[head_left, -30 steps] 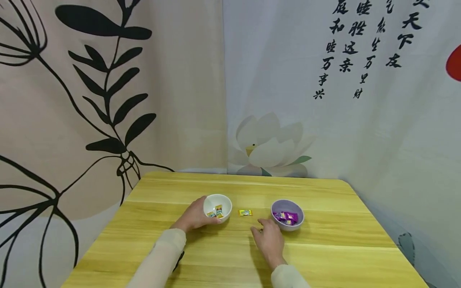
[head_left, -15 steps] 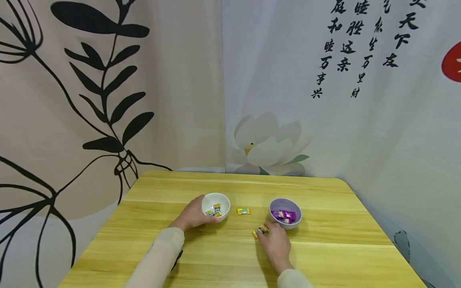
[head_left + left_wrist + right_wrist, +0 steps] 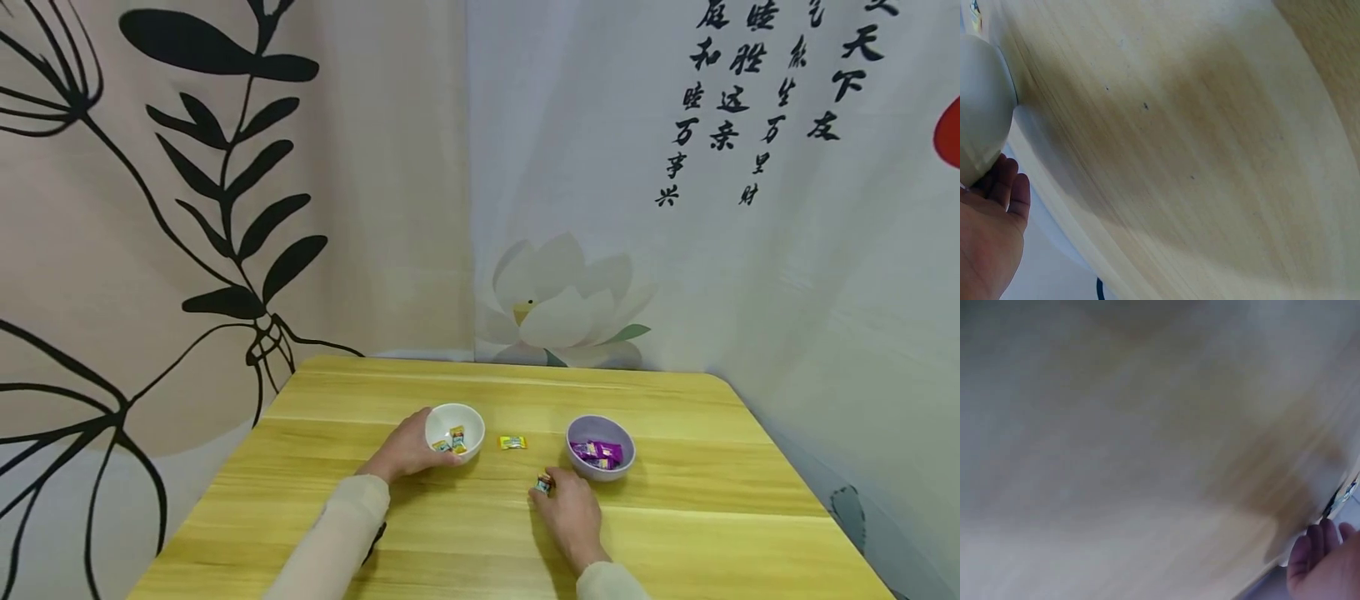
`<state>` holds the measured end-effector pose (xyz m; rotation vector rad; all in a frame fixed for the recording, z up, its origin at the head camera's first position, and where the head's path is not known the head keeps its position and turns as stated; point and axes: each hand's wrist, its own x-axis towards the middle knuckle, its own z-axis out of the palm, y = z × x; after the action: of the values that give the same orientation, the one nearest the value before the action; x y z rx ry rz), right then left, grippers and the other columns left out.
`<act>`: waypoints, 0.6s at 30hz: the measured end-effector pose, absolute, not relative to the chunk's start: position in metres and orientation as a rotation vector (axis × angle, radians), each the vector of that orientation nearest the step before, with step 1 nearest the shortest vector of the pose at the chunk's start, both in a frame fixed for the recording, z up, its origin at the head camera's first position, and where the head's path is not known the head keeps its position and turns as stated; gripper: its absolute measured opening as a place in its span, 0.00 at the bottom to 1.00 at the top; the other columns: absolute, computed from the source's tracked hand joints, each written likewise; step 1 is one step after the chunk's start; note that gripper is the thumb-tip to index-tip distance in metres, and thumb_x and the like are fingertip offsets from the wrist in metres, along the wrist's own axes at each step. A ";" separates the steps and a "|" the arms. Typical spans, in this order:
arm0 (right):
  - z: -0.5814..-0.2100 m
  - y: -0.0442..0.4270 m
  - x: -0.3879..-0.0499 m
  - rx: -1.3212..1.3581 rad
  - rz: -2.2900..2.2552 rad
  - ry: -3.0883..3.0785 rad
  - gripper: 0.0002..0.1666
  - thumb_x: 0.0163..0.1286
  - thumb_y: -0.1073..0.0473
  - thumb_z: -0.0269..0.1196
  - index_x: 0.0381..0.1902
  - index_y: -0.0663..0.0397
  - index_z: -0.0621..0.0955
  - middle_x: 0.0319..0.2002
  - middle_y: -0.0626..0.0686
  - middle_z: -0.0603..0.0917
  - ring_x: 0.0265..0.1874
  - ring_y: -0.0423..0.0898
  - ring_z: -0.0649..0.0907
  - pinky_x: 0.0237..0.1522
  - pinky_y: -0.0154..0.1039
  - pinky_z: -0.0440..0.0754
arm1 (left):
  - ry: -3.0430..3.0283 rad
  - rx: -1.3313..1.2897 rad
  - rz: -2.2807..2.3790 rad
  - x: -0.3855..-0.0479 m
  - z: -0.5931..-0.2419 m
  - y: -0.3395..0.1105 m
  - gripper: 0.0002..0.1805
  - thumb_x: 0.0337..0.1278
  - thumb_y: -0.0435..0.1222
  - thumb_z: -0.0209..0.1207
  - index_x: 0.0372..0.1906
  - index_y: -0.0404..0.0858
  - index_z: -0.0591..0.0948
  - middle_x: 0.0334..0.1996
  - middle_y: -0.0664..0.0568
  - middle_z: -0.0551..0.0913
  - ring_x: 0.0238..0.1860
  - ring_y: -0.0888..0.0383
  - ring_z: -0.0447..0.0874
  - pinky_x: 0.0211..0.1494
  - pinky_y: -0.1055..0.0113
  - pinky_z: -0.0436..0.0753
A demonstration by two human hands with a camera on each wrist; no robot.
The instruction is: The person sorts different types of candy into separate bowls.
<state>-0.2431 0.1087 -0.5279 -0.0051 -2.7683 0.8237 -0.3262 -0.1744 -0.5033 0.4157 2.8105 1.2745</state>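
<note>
My left hand point(image 3: 405, 448) grips the left side of a white bowl point(image 3: 452, 414), thumb along its near side. Inside the bowl lie yellow wrapped candies point(image 3: 457, 438). In the left wrist view, curled fingers of the left hand point(image 3: 988, 231) touch the bowl's outer wall point(image 3: 985, 94). My right hand point(image 3: 572, 510) pinches a small wrapped candy point(image 3: 543, 483) between thumb and fingers, just in front of a purple bowl point(image 3: 599, 427). The right wrist view is blurred, with the right hand point(image 3: 1325, 565) at its lower right corner.
One yellow wrapped candy point(image 3: 513, 442) lies on the wooden table point(image 3: 465, 533) between the bowls. Purple wrapped candies point(image 3: 598, 452) sit in the purple bowl. Printed curtains point(image 3: 390, 183) hang behind the table's far edge.
My right hand has shifted slightly right and nearer to me. The candy, hidden at first, came into view at its fingertips and has turned in them. The left hand keeps hold of the white bowl.
</note>
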 end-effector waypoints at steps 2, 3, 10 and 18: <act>-0.528 0.106 -0.245 0.040 0.840 -2.774 0.26 0.57 0.53 0.73 0.51 0.60 0.84 0.47 0.61 0.85 0.48 0.61 0.82 0.51 0.57 0.77 | 2.810 0.420 1.278 -0.326 -0.503 -0.174 0.50 0.33 0.52 0.80 0.64 0.37 0.71 0.51 0.48 0.79 0.48 0.52 0.78 0.54 0.51 0.76; -0.529 0.105 -0.245 0.055 0.847 -2.777 0.26 0.57 0.53 0.73 0.51 0.61 0.83 0.49 0.62 0.85 0.49 0.61 0.82 0.53 0.58 0.77 | 2.814 0.422 1.273 -0.326 -0.503 -0.174 0.49 0.33 0.52 0.80 0.64 0.37 0.71 0.51 0.48 0.79 0.48 0.52 0.78 0.54 0.51 0.76; -0.528 0.101 -0.245 -0.005 0.740 -2.810 0.27 0.57 0.50 0.72 0.50 0.62 0.84 0.47 0.63 0.83 0.48 0.61 0.81 0.52 0.59 0.76 | 2.832 0.425 1.262 -0.326 -0.503 -0.174 0.50 0.33 0.52 0.80 0.63 0.36 0.71 0.50 0.47 0.79 0.48 0.51 0.78 0.54 0.50 0.76; -0.528 0.101 -0.244 -0.085 0.524 -2.869 0.25 0.56 0.44 0.73 0.44 0.58 0.86 0.38 0.57 0.81 0.41 0.56 0.80 0.45 0.58 0.75 | 2.829 0.444 1.247 -0.326 -0.504 -0.175 0.50 0.33 0.54 0.80 0.63 0.36 0.71 0.50 0.48 0.79 0.47 0.52 0.77 0.52 0.51 0.77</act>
<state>-0.2438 0.1009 -0.5285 -0.0855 -2.8694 0.5237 -0.3256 -0.1749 -0.5041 0.4442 2.8288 1.2472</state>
